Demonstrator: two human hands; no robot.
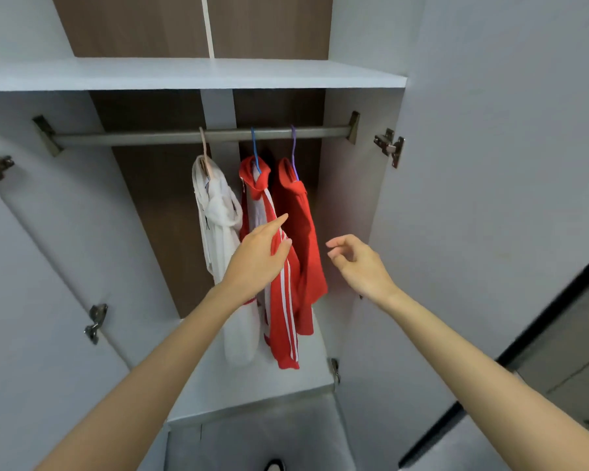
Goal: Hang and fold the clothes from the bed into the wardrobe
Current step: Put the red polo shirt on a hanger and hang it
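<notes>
Inside the open wardrobe point(351, 205), three clothes hang from the rail point(143, 137): a white garment point(220, 215) on a pink hanger point(204, 147), a red jacket with white stripes point(286, 307) on a blue hanger point(254, 149), and a plain red top point(303, 226) on a purple hanger point(293, 146). The left hand point(255, 256) touches the striped jacket with straight fingers, its grip apart. The right hand point(357, 263) hangs beside the red top, fingers loosely bent, holding nothing. A small dark tag on the white garment is too small to read.
</notes>
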